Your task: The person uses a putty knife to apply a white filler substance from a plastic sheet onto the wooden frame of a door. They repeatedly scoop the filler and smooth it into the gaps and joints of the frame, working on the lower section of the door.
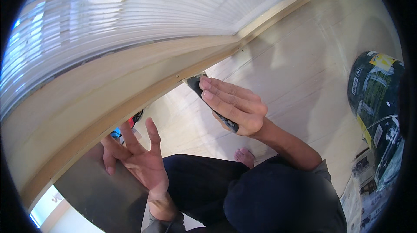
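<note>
Right hand [236,105] grip clamped on dark flat tool [196,86], tip at wooden rail [156,92] edge. Left hand [141,161] fingers spread apart, near rail. Looks mid-job; cannot tell finished stretch from remaining.

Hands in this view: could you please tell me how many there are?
2: the right hand, near the middle, holds a dark tool by the wooden frame; the left hand, open, is at the lower left. No others show.
</note>
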Motion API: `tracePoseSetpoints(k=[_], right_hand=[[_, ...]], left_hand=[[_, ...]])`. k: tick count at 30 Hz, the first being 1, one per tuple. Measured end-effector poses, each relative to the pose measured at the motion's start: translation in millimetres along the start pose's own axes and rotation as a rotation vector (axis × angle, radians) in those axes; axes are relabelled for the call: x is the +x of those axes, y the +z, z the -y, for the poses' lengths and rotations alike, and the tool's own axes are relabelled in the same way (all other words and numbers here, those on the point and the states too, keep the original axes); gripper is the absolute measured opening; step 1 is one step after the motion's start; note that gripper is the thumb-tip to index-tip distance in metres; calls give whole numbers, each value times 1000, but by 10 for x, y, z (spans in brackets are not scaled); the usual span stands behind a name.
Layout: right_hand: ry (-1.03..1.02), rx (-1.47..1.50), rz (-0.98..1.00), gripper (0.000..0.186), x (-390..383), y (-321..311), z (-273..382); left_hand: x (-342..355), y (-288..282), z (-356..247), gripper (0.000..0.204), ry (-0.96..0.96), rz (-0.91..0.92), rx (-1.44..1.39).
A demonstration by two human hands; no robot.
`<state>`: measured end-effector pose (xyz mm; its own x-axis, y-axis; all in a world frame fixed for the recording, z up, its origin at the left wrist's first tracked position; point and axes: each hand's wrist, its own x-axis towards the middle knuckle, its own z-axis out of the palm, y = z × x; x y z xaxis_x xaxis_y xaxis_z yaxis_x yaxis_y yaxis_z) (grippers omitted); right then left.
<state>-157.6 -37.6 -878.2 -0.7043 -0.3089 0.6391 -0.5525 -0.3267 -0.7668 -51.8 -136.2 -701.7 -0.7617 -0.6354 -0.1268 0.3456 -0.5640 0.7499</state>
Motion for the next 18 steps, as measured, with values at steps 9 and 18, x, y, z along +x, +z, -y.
tracePoseSetpoints(k=[9,18], right_hand=[[6,21,7,33,12,82,39],[11,19,-16,33,-50,161,9]], left_hand=[[25,-23,-40,42,-57,104,-34],[15,-33,11,41,-47,124,-92]])
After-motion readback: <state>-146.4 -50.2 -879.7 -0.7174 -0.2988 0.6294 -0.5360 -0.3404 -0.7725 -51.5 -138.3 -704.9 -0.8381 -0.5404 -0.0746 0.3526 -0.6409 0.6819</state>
